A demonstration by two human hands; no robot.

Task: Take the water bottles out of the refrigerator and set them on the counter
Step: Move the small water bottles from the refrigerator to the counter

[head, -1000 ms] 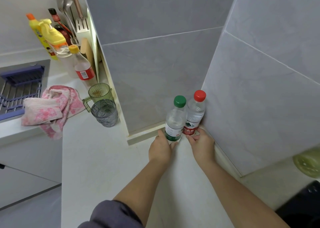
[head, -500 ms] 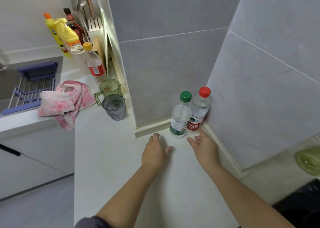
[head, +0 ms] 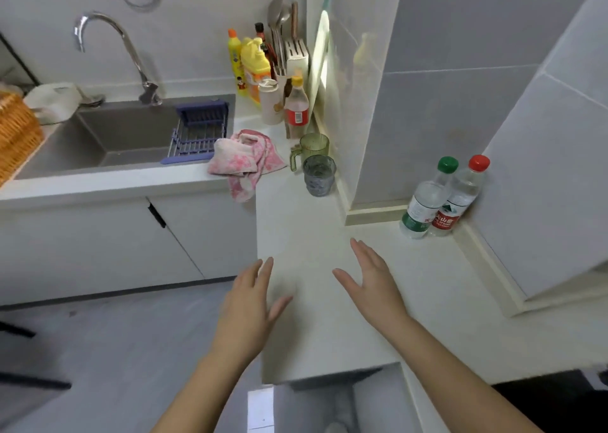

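**Hands hanging free above the bench, both bottles standing in the corner**

Both hands are hovering empty over the near part of the bench [head: 329, 327]. The left hand [head: 250, 304] and the right hand [head: 371, 281] are each holding straight, relaxed fingers apart, palms facing one another, gripping nothing. Well beyond them, the green-capped water bottle [head: 424, 202] and the red-capped water bottle [head: 459, 199] are standing upright on the bench, touching side by side. They are sitting in the corner where two grey tiled walls [head: 543, 169] are meeting, the red-capped one nearer the right-hand wall.

Judging by their look, these are small clear plastic bottles, seemingly full, so each is likely weighing little enough for one hand. Their thin walls are probably giving under a hard squeeze. Bottles coming from a refrigerator may be wet and slippery, though no droplets are showing. The labelled waist is looking like the surest place to take hold, with fingers wrapping right round; the cap is offering only a pinch. Because they are touching, nudging one is risking toppling the other.

The refrigerator is lying outside the view, so whether more bottles are waiting inside cannot be told. The water level is proving hard to read through the clear plastic, and the label print is too small and blurred to make out. The far sides of both bottles are facing the walls. A dark shape [head: 543, 396] at the lower right is being cut off by the frame edge.
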